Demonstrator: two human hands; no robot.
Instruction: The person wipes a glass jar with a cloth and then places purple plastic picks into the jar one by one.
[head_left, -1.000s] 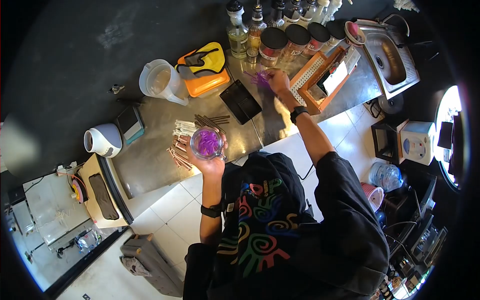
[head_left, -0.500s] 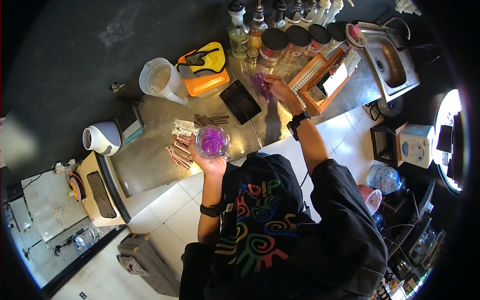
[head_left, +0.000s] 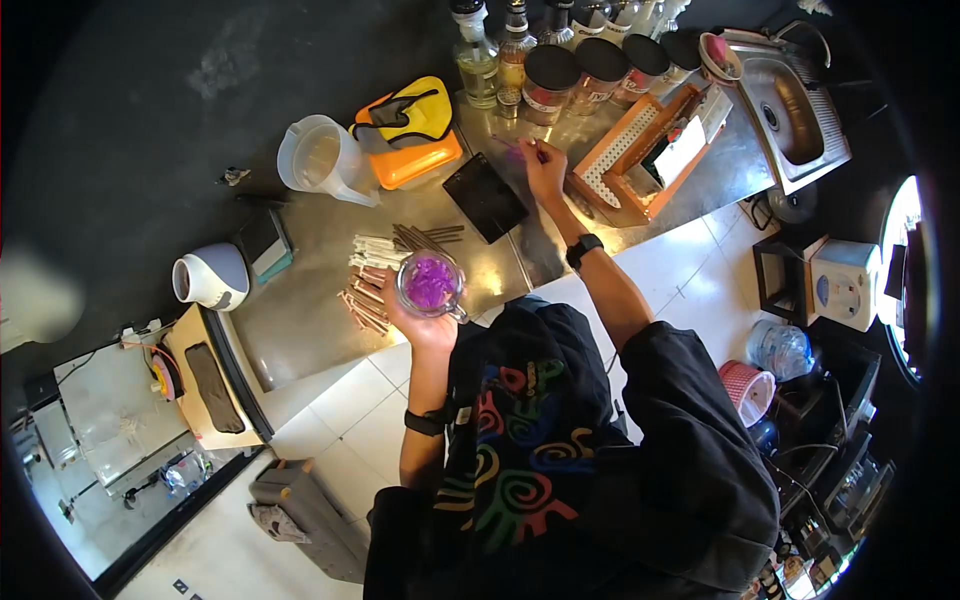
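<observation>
My left hand [head_left: 420,322] is wrapped round a clear glass mug [head_left: 430,284] with purple pieces inside, above the metal counter [head_left: 290,345]. Brown and white stick bundles [head_left: 370,290] lie just left of it. My right hand [head_left: 545,170] is reached out over the counter, its fingers pinched at a few thin purple pieces [head_left: 513,150]; their detail is blurred. To the left of that hand is a black tray [head_left: 486,198].
Lidded jars [head_left: 550,82] and bottles [head_left: 478,65] line the back. A wooden rack [head_left: 640,160] and a sink [head_left: 785,110] are at the right. An orange container [head_left: 415,160], a plastic jug [head_left: 322,158] and a white appliance [head_left: 212,277] stand at the left.
My right hand has moved slightly left and up, and fewer purple pieces show at its fingers. The mug stays in my left hand. The view has shifted a little.
</observation>
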